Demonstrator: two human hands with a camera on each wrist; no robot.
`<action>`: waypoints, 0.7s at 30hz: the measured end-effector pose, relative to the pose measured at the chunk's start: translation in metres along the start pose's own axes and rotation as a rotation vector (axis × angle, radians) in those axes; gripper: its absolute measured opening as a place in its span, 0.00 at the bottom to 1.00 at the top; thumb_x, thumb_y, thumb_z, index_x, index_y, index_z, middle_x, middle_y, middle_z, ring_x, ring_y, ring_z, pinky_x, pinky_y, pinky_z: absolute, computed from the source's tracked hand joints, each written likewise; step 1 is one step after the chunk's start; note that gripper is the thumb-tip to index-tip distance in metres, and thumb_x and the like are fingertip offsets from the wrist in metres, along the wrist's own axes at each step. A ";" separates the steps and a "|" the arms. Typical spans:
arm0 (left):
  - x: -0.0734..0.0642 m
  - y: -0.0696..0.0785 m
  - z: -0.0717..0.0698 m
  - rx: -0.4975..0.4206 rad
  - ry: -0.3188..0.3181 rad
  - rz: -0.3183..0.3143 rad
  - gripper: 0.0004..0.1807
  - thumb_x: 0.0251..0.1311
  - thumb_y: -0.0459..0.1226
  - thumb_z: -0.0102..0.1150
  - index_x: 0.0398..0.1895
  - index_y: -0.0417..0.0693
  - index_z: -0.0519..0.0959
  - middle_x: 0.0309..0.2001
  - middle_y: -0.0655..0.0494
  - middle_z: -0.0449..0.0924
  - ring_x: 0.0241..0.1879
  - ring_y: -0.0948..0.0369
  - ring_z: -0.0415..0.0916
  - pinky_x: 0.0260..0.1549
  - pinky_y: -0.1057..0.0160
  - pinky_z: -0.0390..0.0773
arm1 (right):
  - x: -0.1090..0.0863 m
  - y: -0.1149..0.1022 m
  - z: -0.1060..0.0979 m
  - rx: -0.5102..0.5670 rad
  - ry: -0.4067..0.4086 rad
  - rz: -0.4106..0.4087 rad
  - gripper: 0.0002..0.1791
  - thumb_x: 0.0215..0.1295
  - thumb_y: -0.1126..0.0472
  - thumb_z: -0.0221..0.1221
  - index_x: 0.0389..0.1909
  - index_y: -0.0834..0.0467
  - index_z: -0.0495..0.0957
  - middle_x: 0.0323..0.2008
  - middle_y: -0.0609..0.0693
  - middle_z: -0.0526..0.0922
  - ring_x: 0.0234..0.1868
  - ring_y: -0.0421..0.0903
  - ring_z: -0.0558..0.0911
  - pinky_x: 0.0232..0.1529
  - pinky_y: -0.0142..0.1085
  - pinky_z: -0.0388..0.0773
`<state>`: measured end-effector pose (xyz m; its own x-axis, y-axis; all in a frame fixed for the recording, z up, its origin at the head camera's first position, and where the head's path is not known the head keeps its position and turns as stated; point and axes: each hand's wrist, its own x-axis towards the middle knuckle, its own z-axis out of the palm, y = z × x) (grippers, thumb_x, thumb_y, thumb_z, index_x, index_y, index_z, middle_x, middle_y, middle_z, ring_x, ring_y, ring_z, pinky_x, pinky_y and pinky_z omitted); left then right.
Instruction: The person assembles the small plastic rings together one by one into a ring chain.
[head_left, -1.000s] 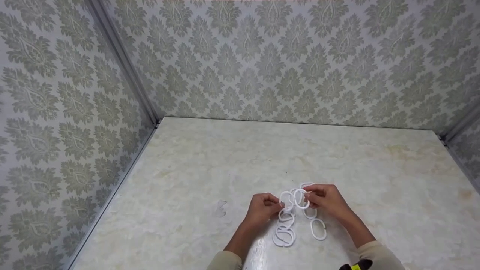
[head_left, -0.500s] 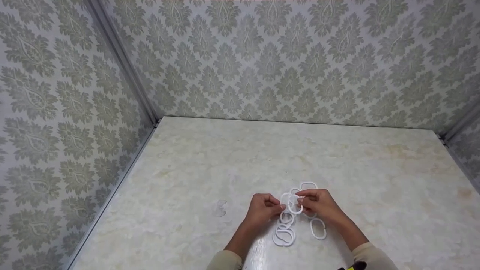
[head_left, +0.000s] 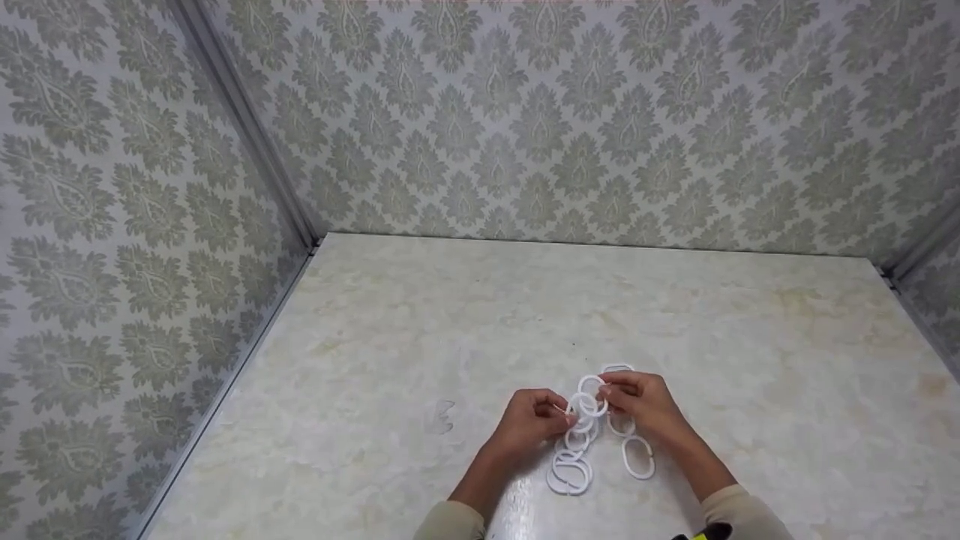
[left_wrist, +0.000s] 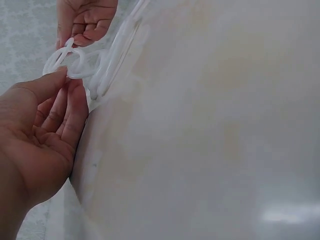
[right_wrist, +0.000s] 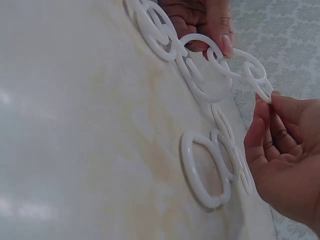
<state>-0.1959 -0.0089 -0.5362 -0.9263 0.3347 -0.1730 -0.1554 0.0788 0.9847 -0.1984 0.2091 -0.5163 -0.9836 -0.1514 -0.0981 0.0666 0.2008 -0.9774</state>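
Head view: White chain [head_left: 582, 427] of open oval rings, partly raised between the hands. Left hand [head_left: 531, 421]: thumb and fingertips closed in a pinch on one ring. Right hand [head_left: 641, 399]: likewise, ring just beside the left grip. Lower rings trail from the left grip toward the person, onto the table [head_left: 420, 322], pale, marbled, glossy. Further rings [head_left: 625, 454] beneath and nearer the person than the right grip. Beyond both grips, damask-patterned wallpaper [head_left: 495, 135], grey-green. Step in hand, as judged: working one ring against its neighbour; next move seems to call for a steady left pinch and a small turn by the right.

Left wrist view: Rings smooth, overlapping between both sets of fingertips; exact threading unclear.

Right wrist view: Rings rounded in section, probably stiff plastic; several overlap below the right grip.
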 end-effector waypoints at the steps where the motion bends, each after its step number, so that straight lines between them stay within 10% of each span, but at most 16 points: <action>1: 0.000 0.000 0.000 -0.002 -0.011 0.006 0.07 0.59 0.28 0.68 0.41 0.36 0.83 0.25 0.60 0.81 0.28 0.67 0.79 0.31 0.71 0.77 | 0.000 -0.001 0.001 0.002 0.011 0.003 0.23 0.70 0.67 0.60 0.59 0.78 0.73 0.34 0.39 0.86 0.35 0.30 0.83 0.37 0.24 0.80; 21: 0.002 0.000 -0.001 -0.002 -0.045 0.001 0.11 0.63 0.35 0.66 0.42 0.35 0.86 0.29 0.61 0.84 0.28 0.68 0.78 0.30 0.72 0.77 | -0.001 -0.003 0.012 0.100 0.066 0.064 0.18 0.68 0.68 0.62 0.53 0.75 0.75 0.31 0.40 0.82 0.31 0.34 0.84 0.37 0.27 0.83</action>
<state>-0.1980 -0.0089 -0.5362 -0.9100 0.3768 -0.1732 -0.1555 0.0771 0.9848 -0.1954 0.1967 -0.5159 -0.9854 -0.0767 -0.1520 0.1432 0.1102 -0.9836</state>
